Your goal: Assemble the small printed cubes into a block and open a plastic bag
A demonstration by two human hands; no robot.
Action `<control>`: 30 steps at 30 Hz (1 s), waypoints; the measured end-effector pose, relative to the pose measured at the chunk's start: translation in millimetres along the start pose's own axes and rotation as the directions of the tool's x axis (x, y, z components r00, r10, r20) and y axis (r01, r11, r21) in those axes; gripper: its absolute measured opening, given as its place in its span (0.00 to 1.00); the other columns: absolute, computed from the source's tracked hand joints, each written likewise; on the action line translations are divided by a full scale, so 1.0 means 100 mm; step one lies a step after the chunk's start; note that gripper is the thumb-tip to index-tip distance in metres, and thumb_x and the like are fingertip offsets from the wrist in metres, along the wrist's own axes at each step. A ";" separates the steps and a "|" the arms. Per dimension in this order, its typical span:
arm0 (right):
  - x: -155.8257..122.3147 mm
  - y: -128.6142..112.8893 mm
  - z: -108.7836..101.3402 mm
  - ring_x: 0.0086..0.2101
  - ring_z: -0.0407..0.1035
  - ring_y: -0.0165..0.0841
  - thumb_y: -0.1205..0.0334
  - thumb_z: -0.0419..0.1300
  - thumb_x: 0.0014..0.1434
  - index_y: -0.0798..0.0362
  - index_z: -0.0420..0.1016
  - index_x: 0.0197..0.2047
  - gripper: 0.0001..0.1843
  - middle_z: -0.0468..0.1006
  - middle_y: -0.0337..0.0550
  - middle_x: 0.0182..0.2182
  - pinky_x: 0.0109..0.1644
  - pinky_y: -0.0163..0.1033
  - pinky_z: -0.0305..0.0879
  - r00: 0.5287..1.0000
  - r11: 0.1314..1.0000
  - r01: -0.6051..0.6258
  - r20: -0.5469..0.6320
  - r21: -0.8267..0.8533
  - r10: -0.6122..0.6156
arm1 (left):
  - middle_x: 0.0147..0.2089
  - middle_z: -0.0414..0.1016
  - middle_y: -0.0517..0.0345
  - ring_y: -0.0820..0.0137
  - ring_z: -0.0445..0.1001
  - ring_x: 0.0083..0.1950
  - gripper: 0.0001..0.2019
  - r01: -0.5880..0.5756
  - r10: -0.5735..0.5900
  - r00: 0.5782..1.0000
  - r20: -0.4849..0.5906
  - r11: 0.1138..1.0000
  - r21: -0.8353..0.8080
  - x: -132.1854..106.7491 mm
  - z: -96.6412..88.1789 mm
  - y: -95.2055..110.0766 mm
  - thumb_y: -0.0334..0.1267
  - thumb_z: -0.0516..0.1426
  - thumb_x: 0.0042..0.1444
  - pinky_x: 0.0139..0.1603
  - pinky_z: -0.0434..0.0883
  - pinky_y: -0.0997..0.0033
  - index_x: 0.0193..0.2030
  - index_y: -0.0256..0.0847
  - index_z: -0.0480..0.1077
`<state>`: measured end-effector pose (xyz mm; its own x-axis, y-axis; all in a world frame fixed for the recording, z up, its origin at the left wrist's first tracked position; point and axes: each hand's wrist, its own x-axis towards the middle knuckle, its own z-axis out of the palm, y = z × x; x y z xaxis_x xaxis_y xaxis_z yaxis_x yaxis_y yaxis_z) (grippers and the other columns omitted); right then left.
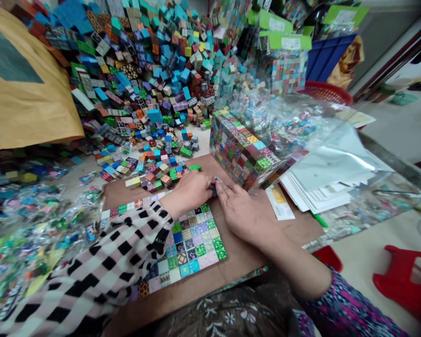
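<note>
My left hand [192, 191] reaches over a flat grid of patterned cube blocks [199, 243], its fingers curled inward. Its fingertips meet those of my right hand [241, 211] just beyond the grid's right corner. Between the fingertips shows a small dark blue block [214, 191], mostly hidden and blurred. The right hand's fingers are pressed together, with the thumb side against it. Under the grid lies a brown board [245, 252]. Close behind the left hand is a loose cluster of small coloured blocks [161, 175].
A large block stack [245, 145] in clear film stands right of the hands. A big heap of loose cubes [154, 70] rises behind. White papers [315, 182] lie at the right, small wrapped pieces [56, 210] at the left. A red stool [403, 281] stands lower right.
</note>
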<state>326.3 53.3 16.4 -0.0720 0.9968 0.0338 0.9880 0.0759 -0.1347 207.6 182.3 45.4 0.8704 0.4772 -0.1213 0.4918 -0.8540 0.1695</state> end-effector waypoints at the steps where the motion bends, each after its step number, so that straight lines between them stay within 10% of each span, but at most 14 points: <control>1: 0.00 0.01 -0.01 0.62 0.60 0.50 0.78 0.38 0.61 0.74 0.56 0.69 0.33 0.61 0.65 0.66 0.60 0.56 0.64 1.000 1.000 0.002 0.018 -0.003 -0.002 | 0.38 0.82 0.51 0.59 0.77 0.43 0.11 -0.002 0.002 1.000 -0.001 1.000 -0.009 0.00 0.00 0.00 0.35 0.55 0.57 0.43 0.69 0.61 0.40 0.43 0.78; 30: -0.02 0.04 0.05 0.61 0.60 0.50 0.76 0.41 0.65 0.69 0.64 0.66 0.29 0.63 0.63 0.66 0.59 0.56 0.63 0.999 0.999 0.031 -0.021 -0.018 -0.032 | 0.36 0.75 0.51 0.61 0.72 0.41 0.07 -0.080 0.081 0.997 -0.002 0.985 0.155 -0.20 -0.24 -0.10 0.37 0.55 0.58 0.45 0.66 0.60 0.34 0.39 0.74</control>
<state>329.2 51.3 10.8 -0.1005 0.9932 0.0591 0.9875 0.1068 -0.1156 185.4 186.4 69.3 0.9074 0.4069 -0.1050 0.4115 -0.9111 0.0252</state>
